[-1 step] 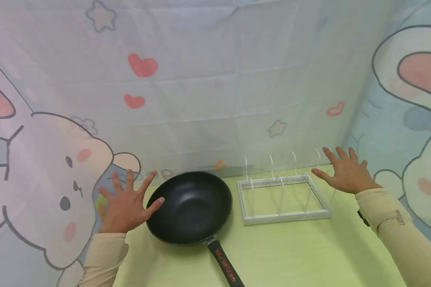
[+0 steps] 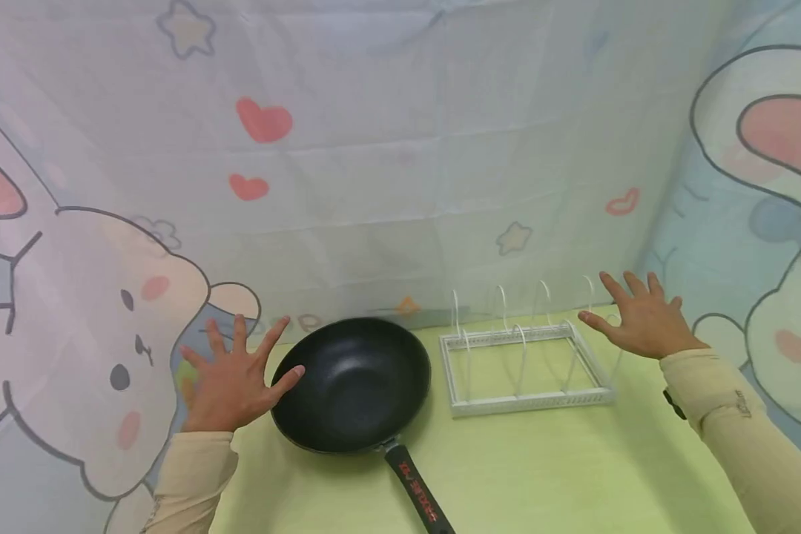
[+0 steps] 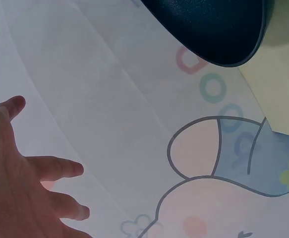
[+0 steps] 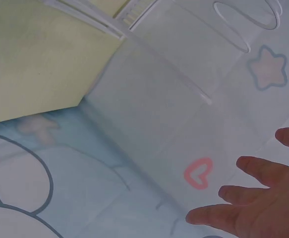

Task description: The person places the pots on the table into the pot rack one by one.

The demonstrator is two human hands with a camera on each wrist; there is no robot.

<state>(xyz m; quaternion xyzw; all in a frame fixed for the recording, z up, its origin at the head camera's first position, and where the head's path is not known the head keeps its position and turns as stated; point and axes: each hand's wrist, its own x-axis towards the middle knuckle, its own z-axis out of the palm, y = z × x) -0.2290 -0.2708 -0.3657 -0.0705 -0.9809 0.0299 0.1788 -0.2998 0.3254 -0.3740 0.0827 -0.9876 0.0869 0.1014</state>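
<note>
1. Judging by how things lie, handling has not begun: your hands hold nothing, and all the work looks left to do.
2. The pan (image 2: 354,386) sits on the table (image 2: 541,475), hollow side up, its handle (image 2: 417,486) slanting toward you and a little right.
3. The white rack (image 2: 527,403) stands just right of the pan, its hoops upright; the two are apart.
4. Your left hand (image 2: 230,382) is raised at the pan's left, fingers spread; the thumb overlaps the rim from the head view, but the left wrist view shows a gap.
5. Your right hand (image 2: 647,319) is raised by the rack's right end, fingers splayed, clear of the hoops.
6. Your hands are well apart.
</note>
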